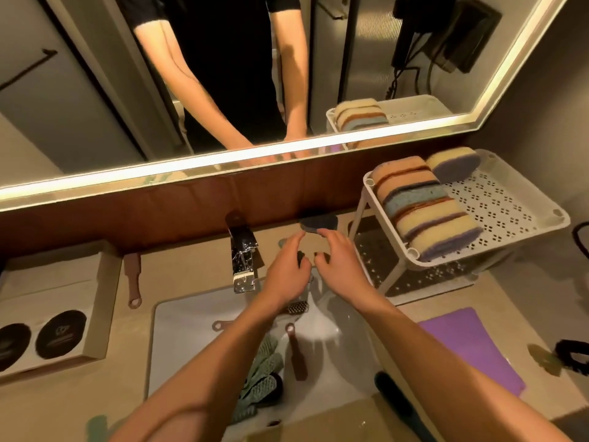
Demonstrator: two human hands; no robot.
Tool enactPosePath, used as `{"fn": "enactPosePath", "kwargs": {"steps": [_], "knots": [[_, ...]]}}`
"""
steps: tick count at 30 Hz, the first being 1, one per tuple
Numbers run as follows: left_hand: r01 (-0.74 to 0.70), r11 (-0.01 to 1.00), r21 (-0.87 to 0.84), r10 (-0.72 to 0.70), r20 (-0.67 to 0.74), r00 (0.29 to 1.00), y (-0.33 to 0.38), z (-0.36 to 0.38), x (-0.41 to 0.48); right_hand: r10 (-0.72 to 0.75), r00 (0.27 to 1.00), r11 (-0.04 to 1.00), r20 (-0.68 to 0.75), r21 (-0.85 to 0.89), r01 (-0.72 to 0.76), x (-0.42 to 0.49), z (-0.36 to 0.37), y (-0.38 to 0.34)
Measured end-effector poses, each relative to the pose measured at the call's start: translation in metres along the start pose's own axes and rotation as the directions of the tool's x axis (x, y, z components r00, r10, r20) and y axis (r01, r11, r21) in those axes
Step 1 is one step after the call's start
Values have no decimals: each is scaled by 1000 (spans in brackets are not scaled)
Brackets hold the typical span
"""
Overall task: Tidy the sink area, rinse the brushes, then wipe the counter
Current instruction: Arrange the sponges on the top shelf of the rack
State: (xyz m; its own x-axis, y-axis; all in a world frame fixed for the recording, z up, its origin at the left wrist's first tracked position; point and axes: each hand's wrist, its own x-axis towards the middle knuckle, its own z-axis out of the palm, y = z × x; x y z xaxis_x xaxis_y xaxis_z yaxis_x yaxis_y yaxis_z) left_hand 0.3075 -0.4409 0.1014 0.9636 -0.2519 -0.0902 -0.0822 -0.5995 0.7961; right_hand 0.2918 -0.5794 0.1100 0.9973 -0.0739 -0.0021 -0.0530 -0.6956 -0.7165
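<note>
A lit-edged mirror fills the top of the frame and reflects the person's arms. Below it the beige counter runs across the whole width. A white sink is set into it at lower centre. At the right stands a white two-tier rack, and a row of striped sponges leans together along the left side of its top tray. A cream box with two dark round pads on its front face sits at the left edge. A purple mat lies flat on the counter at the lower right, below the rack. Both forearms reach up from the bottom of the frame over the sink. The left hand and right hand are close together at centre, just in front of a dark sponge that lies at the back of the counter. Each forefinger stretches towards this sponge and each thumb is held apart from it. The right forefinger reaches the sponge's front edge. Small dark patches show beside both thumbs, and I cannot tell whether either hand grips anything. A chrome faucet stands just left of the hands. In the sink lie a brown-handled brush, a green scrubber and a bristle head partly under the left wrist. Another brown brush lies on the counter left of the faucet. A dark brush lies near the sink's lower right edge.
</note>
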Motion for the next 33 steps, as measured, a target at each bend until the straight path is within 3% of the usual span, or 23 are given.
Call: {"fn": "enactPosePath", "kwargs": {"steps": [11, 17, 21, 28, 33], "knots": [[64, 995, -80, -63, 11, 998, -66, 10, -17, 41, 995, 999, 88, 17, -42, -9, 69, 22], [40, 999, 14, -41, 56, 998, -110, 20, -43, 71, 984, 987, 161, 132, -93, -39, 105, 23], [126, 992, -10, -125, 57, 991, -135, 23, -65, 23, 977, 997, 211, 65, -37, -63, 132, 32], [184, 983, -2, -183, 107, 977, -171, 21, -101, 102, 933, 990, 344, 57, -129, -102, 169, 43], [316, 945, 88, -326, 131, 936, -199, 24, -123, 159, 892, 983, 423, 12, -181, -116, 193, 41]]}}
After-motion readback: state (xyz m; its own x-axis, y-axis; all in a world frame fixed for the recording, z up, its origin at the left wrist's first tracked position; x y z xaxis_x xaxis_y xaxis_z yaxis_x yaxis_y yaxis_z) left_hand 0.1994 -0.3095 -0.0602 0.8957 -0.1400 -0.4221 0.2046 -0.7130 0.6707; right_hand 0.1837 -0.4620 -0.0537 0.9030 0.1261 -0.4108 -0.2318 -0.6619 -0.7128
